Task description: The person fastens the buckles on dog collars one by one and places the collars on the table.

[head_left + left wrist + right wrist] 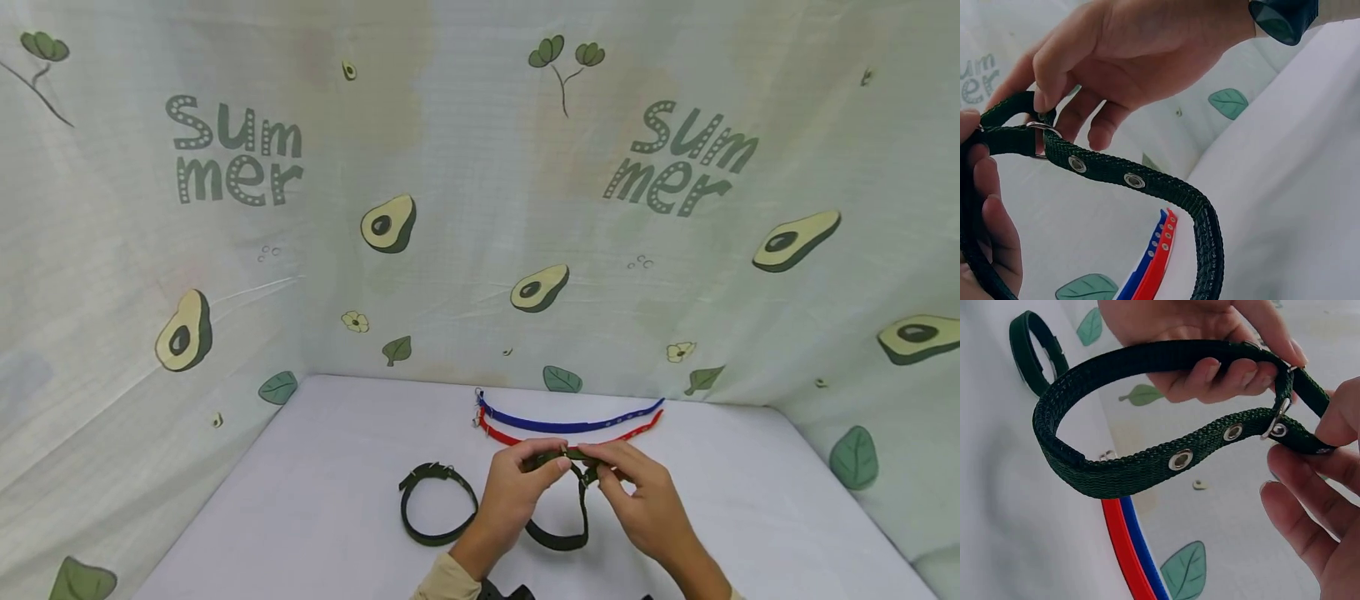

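Note:
Both hands hold a dark green webbing collar (558, 540) up over the white table (322, 467). Its loop hangs between them. My left hand (557, 465) pinches the strap end beside the metal buckle (1041, 128) with thumb and forefinger. My right hand (600, 471) has its fingers curled round the collar band close to the buckle (1275, 422). Metal eyelets (1180, 459) run along the strap. In the left wrist view my left hand (1047, 103) is at the top and my right hand (988, 206) at the lower left.
A second dark green collar (438, 504), fastened in a ring, lies on the table left of my hands. A blue strap (570, 425) and a red strap (510, 435) lie side by side behind them. An avocado-print curtain (465, 233) closes in the back and sides.

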Demonstrator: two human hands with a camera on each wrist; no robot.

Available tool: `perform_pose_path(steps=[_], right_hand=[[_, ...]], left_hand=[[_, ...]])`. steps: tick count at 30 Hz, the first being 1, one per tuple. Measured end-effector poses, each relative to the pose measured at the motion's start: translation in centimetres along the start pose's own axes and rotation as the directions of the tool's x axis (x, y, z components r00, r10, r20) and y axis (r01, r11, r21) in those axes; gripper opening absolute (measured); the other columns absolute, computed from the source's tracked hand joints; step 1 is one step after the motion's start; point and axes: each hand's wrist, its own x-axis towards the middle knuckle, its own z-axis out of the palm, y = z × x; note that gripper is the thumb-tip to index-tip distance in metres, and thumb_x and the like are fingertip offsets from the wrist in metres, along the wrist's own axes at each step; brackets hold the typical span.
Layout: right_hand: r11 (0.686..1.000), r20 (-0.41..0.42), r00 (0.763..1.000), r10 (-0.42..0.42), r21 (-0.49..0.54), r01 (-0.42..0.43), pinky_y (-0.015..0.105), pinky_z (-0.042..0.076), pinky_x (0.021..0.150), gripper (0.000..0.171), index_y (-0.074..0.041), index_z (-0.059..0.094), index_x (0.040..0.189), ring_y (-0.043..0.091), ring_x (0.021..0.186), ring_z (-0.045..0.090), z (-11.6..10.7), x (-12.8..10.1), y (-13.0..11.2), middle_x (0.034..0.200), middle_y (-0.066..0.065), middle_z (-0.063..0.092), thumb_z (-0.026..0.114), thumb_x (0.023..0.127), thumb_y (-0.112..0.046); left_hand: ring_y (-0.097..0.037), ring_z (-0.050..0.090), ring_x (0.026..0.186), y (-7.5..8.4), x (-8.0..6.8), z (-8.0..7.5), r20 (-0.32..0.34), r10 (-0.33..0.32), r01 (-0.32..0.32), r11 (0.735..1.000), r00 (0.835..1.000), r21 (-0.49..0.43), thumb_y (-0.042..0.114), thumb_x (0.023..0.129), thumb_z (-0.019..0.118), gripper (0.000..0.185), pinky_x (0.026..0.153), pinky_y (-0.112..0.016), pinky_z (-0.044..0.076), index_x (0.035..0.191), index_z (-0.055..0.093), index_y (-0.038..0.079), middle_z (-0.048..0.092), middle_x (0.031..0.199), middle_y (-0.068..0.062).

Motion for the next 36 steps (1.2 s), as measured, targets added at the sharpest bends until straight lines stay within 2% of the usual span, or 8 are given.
perform_pose_path(steps=[4,8,13,18,21,28,32,36], right_hand=[[0.999,0.025,1.000,0.017,0.037,-0.018,0.020,0.054,0.075,0.044,-0.016,0.073,0.118,0.010,0.096,0.065,-0.1,0.0,0.1,0.109,-0.006,0.070,0.062,0.089,0.014],[1.000,0.033,0.999,-0.012,0.016,0.011,0.019,0.054,0.076,0.046,-0.016,0.073,0.120,0.009,0.097,0.065,-0.2,0.0,0.2,0.110,-0.005,0.070,0.063,0.087,0.015],[0.994,0.042,0.996,-0.080,-0.074,0.083,0.014,0.051,0.076,0.048,-0.015,0.072,0.123,0.008,0.091,0.064,-0.2,0.1,0.0,0.111,-0.005,0.069,0.063,0.085,0.013],[0.956,0.038,0.985,-0.166,-0.238,0.170,0.011,0.048,0.082,0.048,-0.015,0.072,0.124,0.010,0.092,0.065,0.0,0.0,-0.2,0.111,-0.005,0.069,0.064,0.082,0.006],[0.959,0.029,0.985,-0.169,-0.225,0.171,0.011,0.049,0.080,0.048,-0.013,0.071,0.125,0.010,0.090,0.065,0.1,0.0,-0.3,0.111,-0.004,0.069,0.063,0.082,0.008],[0.997,-0.019,0.999,-0.043,-0.058,0.042,0.018,0.054,0.069,0.047,-0.008,0.067,0.129,0.010,0.087,0.065,0.5,-0.1,-0.7,0.113,-0.003,0.069,0.070,0.086,0.008],[0.997,-0.042,0.996,0.076,-0.018,-0.077,0.022,0.055,0.066,0.043,-0.011,0.068,0.127,0.008,0.080,0.063,0.9,-0.3,-0.9,0.110,-0.004,0.070,0.077,0.086,-0.003],[0.976,-0.022,0.978,0.209,0.064,-0.207,0.027,0.056,0.067,0.030,-0.016,0.069,0.119,0.009,0.078,0.064,1.4,-0.5,-1.1,0.106,-0.006,0.070,0.076,0.090,-0.012]], left_hand=[[-0.020,0.065,0.103,0.1,-0.1,-0.2,0.032,0.026,-0.027,1.000,0.999,0.005,0.019,0.093,0.073,0.031,0.089,-0.026,0.054,0.118,0.071,-0.001,0.070,0.113,-0.007],[-0.019,0.065,0.103,0.2,-0.1,-0.2,0.042,0.020,-0.020,1.000,0.999,0.004,0.019,0.093,0.073,0.031,0.088,-0.026,0.054,0.118,0.071,0.000,0.070,0.114,-0.006],[-0.018,0.064,0.094,0.2,-0.1,-0.2,0.024,0.018,-0.018,0.999,1.000,0.028,0.020,0.095,0.072,0.029,0.083,-0.026,0.054,0.117,0.073,0.003,0.071,0.110,-0.005],[-0.015,0.064,0.084,0.0,-0.1,-0.1,-0.001,0.038,-0.038,0.997,0.999,0.062,0.020,0.097,0.069,0.023,0.076,-0.026,0.053,0.113,0.074,0.006,0.071,0.099,-0.005],[-0.014,0.066,0.081,-0.1,-0.1,0.0,-0.011,0.067,-0.066,0.994,0.998,0.093,0.020,0.098,0.067,0.020,0.075,-0.030,0.056,0.111,0.074,0.006,0.071,0.094,-0.004],[-0.013,0.067,0.081,-0.2,0.1,0.2,0.031,0.110,-0.113,0.982,0.994,0.154,0.020,0.101,0.062,0.019,0.074,-0.028,0.057,0.114,0.071,0.010,0.070,0.094,0.000],[-0.013,0.067,0.082,-0.2,0.0,0.1,0.078,0.115,-0.125,0.981,0.990,0.149,0.020,0.101,0.061,0.022,0.077,-0.031,0.058,0.117,0.070,0.008,0.070,0.095,0.000],[-0.013,0.067,0.083,-0.3,-0.2,0.0,0.096,0.096,-0.109,0.985,0.991,0.136,0.019,0.101,0.061,0.022,0.077,-0.029,0.057,0.117,0.071,0.007,0.070,0.095,-0.001]])
